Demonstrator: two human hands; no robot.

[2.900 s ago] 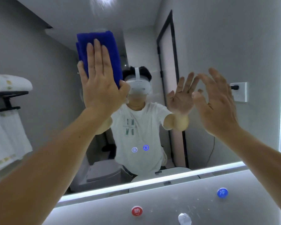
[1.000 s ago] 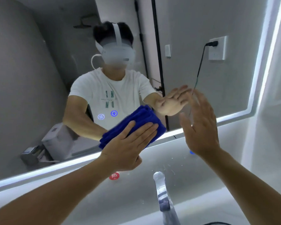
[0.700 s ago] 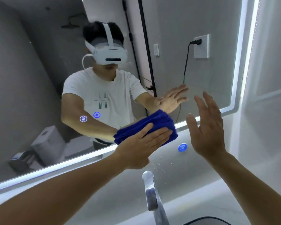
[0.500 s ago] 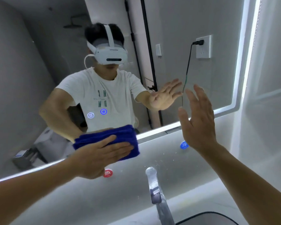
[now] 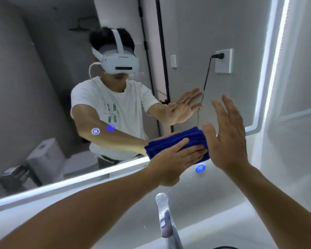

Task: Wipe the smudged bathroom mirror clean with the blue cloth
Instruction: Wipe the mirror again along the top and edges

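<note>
A folded blue cloth (image 5: 171, 143) lies flat against the lower edge of the bathroom mirror (image 5: 196, 33), over its lit border strip. My left hand (image 5: 174, 162) presses the cloth to the glass with straight fingers laid across it. My right hand (image 5: 226, 133) is raised just right of the cloth, fingers straight and spread, palm toward the mirror, holding nothing. Whether it touches the glass I cannot tell. The mirror reflects a person in a white shirt and headset.
A chrome faucet (image 5: 164, 218) rises below the hands at the bottom centre. A glowing blue button (image 5: 200, 168) sits on the panel under the cloth. The mirror's lit right edge (image 5: 275, 60) meets a pale wall. A socket with a plugged cable (image 5: 223, 60) shows in reflection.
My left hand slid the cloth from the upper mirror down to the lower edge, left along it, then back right beside my right hand. The right hand stayed raised.
</note>
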